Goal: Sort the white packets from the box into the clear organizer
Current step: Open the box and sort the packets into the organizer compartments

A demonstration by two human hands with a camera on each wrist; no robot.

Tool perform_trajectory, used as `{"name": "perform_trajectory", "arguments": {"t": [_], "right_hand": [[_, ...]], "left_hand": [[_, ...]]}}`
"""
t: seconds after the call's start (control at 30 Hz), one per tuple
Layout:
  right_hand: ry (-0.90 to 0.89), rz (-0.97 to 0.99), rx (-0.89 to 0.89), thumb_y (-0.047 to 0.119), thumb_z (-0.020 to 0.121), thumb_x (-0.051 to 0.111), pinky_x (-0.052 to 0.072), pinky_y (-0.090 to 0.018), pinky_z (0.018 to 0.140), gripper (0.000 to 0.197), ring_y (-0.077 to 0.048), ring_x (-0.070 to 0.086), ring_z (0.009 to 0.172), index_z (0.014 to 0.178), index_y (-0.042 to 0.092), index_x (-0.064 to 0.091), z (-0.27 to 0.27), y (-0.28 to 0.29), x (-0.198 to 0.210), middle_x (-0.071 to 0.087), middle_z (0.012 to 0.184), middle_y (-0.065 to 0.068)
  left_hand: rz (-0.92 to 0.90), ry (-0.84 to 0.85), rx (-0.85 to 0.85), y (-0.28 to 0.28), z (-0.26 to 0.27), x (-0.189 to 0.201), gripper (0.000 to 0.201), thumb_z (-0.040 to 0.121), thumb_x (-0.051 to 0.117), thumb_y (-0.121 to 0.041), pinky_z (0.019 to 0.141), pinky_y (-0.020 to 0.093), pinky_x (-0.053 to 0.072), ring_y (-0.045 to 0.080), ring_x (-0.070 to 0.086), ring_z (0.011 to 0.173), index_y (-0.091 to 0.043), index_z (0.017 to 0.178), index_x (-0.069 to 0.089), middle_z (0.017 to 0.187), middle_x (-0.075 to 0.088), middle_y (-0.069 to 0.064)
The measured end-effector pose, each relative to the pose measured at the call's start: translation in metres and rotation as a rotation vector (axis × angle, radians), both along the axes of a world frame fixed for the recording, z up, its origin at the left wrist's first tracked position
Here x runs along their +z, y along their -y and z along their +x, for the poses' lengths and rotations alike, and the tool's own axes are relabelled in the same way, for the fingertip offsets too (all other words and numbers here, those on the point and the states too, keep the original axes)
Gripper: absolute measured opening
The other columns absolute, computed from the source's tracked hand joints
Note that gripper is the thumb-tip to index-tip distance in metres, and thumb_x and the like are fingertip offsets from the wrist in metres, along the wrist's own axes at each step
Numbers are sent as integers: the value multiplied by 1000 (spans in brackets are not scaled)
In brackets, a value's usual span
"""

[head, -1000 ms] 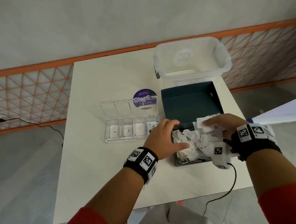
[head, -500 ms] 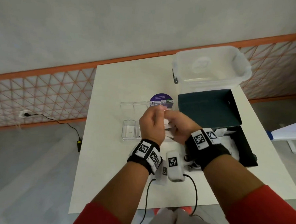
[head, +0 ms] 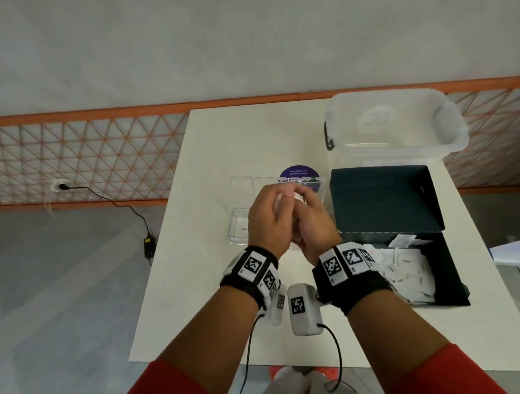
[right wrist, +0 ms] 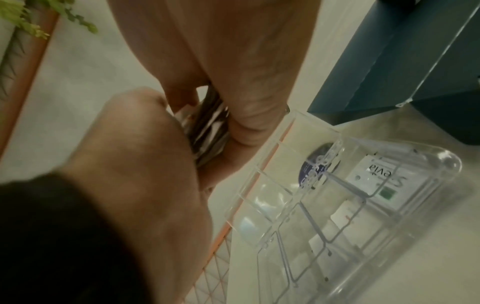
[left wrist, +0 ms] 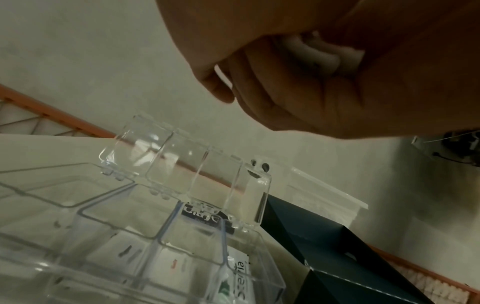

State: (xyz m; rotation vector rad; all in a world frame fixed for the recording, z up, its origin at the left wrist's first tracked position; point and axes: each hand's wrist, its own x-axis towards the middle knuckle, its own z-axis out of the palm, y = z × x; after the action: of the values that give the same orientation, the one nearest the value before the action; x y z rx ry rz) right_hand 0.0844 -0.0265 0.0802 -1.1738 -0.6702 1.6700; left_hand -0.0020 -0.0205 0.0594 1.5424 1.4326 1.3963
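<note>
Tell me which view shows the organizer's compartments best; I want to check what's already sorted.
The right wrist view: the organizer lies unobstructed, its dividers and several packets plain. The left wrist view shows it close but cut off at the edge. In the head view both hands hide all but its left end.

A second ago both hands were down in the dark box (head: 437, 278), at 3 o'clock on the table. Now the left hand (head: 269, 220) and right hand (head: 311, 227) are pressed together above the clear organizer (head: 239, 228) at 9 o'clock of the box, clasping a bunch of white packets (left wrist: 322, 53) between them.
</note>
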Motion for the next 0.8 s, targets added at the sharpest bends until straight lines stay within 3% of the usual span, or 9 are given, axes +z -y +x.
{"name": "perform_trajectory", "arguments": {"t": [0.07,0.13,0.23,0.3,0.43,0.53,0.67,0.8], "right_hand": [[2,7,-43,13,96,55,56,-32,58,24,-22,72,79,118,21,61,5,-2,-1,73,92,-12],[-1,17,-58,14,97,57,56,-35,61,17,-28,71,87,112,19,62,11,-3,-1,71,107,-17],[-8,22,-47,16,100,55,54,-31,54,12,-24,69,77,108,18,63,20,-3,-4,73,101,-14],[-23,17,-23,19,100,56,55,-31,55,13,-23,70,80,111,17,63,22,1,-9,73,102,-13],[-58,20,26,17,98,61,57,-31,58,18,-21,72,86,116,21,64,21,9,-20,73,105,-8],[-26,33,25,11,96,63,57,-31,60,25,-22,73,85,119,19,63,24,8,-24,72,107,-8],[14,14,17,7,94,62,57,-33,60,26,-26,74,86,118,18,64,27,6,-29,72,109,-11],[53,-21,0,5,92,61,57,-35,61,27,-28,74,86,115,18,65,30,5,-34,71,110,-12]], "left_hand": [[-45,47,-31,3,-5,3,18,89,48,-40,85,11,44,1,58,102,-33,102,59,108,62,-14],[-160,121,-39,5,-12,6,20,82,58,-47,78,7,43,-2,57,98,-41,101,56,110,59,-16],[-288,144,-116,4,-24,6,33,76,74,-36,71,11,46,0,60,88,-32,105,59,108,63,-12],[-333,118,-140,3,-29,6,34,76,78,-30,71,14,48,4,62,86,-28,106,62,105,66,-12],[-369,126,-147,0,-33,7,23,78,77,-24,67,18,51,12,67,80,-32,98,67,95,71,-10],[-385,112,-150,-4,-37,5,22,81,74,-18,73,24,55,15,69,84,-37,92,70,103,69,-5],[-444,145,-170,-6,-40,4,20,85,68,-10,78,35,60,22,70,86,-28,94,74,93,71,-2],[-464,106,-161,-11,-45,2,28,86,65,-9,69,25,57,9,69,77,-36,89,69,82,72,-13]]}}
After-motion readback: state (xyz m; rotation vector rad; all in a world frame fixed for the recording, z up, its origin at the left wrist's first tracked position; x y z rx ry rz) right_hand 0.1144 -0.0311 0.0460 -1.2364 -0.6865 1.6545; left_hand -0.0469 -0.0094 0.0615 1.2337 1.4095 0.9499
